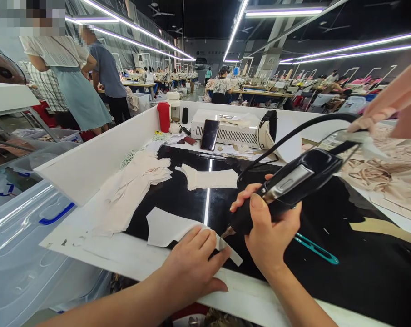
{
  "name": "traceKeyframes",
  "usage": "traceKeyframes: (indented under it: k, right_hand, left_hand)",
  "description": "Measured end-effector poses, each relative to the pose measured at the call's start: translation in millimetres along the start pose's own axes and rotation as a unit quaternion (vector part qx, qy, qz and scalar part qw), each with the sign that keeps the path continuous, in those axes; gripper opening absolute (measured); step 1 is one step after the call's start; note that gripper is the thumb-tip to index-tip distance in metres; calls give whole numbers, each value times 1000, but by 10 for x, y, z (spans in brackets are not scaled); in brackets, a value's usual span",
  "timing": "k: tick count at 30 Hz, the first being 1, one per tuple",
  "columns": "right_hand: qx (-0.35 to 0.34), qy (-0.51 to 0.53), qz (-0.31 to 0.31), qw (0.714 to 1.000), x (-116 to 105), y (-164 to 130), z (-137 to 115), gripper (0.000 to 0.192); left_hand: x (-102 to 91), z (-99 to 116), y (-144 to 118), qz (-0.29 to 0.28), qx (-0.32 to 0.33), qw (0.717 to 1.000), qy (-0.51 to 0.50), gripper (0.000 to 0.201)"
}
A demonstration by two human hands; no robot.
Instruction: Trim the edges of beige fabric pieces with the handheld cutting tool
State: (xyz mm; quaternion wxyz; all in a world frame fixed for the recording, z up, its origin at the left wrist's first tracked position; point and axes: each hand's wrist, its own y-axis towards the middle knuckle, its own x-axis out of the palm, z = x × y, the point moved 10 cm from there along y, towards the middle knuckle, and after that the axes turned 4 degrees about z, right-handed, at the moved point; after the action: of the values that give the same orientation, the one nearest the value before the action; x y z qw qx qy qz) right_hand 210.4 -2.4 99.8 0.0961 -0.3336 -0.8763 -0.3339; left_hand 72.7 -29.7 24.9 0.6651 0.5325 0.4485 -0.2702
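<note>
Black glass-topped bench, white-walled, taken as landmark throughout. Right hand over the bench's near middle, fingers wrapped tight around a black corded handheld cutting tool, thumb laid along its barrel; metal tip angled down and left, meeting the fabric. Cord arching up and away toward the bench's far right. Left hand at the bench's near edge, fingers pressed together and flat, pinning a white cut fabric piece to the glass; a narrow strip of that piece running out to the right under the tool tip, just beside the right hand. Second white fabric piece lying flat at the bench's centre, apart from both hands. Stack of pale fabric pieces at the bench's left side, against the white wall. Teal thread snips on the glass to the right of the right hand, near but not touching. White vented machine box at the bench's far end, dark smartphone leaning against its front. Red flask in the bench's far left corner. Heap of beige garments along the bench's right side. Clear plastic storage bin with blue handle left of the bench, outside its wall. Other people standing beyond the bench's far left.
</note>
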Motion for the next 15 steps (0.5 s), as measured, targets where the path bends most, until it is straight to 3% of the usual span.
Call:
traceKeyframes:
  k: [8,15]
  right_hand:
    - [-8,-11,9,1000,-27,-117,-103,35]
    - [-7,-12,13,1000,-47,-153,-167,42]
  left_hand:
    - [-220,-163,-12,-29,-64,992,-101,48]
    - [-129,-141,-107,-53,-83,990,-101,54]
